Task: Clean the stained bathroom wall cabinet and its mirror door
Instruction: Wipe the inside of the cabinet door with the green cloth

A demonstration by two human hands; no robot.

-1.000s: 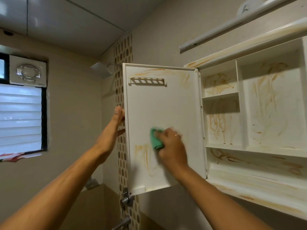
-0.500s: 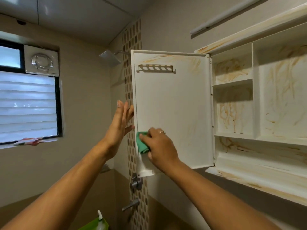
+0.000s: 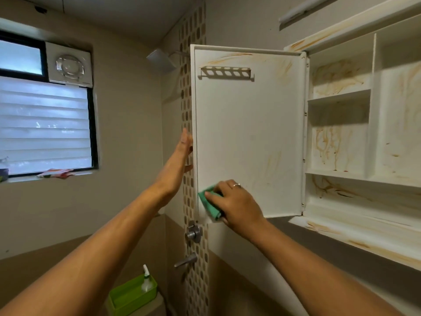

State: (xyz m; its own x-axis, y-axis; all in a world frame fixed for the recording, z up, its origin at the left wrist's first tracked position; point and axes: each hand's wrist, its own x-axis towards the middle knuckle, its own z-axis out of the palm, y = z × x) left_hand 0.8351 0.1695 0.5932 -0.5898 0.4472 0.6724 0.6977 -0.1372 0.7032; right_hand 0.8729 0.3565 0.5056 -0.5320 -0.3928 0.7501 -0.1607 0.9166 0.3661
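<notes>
The white wall cabinet [image 3: 339, 96] is hanging high on the right wall, and its door [image 3: 248, 133] is standing wide open, swung out to the left with the inner face towards the camera. Orange-brown streaks are running over the cabinet's shelves and back panels. Fainter ones are showing along the door's top edge and lower middle. A small slotted rack [image 3: 225, 71] is sitting near the top of the door.

The right hand [image 3: 237, 206] is pressing a folded green cloth [image 3: 210, 205] against the door's bottom left corner, its fingers curling over the cloth and holding it. A ring [image 3: 237, 184] is showing on one finger. The left hand [image 3: 180, 160] is bracing the door's free edge from behind, fingers straight and close together, pointing up.

Just beyond the door a strip of patterned tiles [image 3: 189, 33] is running down the wall, with a shower head [image 3: 160, 59] beside it up high and a round tap knob [image 3: 193, 231] and a lever [image 3: 185, 261] below. Lower down, a green tub [image 3: 132, 295] is holding a spray bottle [image 3: 146, 281]. On the far left wall a window [image 3: 43, 124] is letting in light, with an exhaust fan [image 3: 69, 66] set at its top corner.
</notes>
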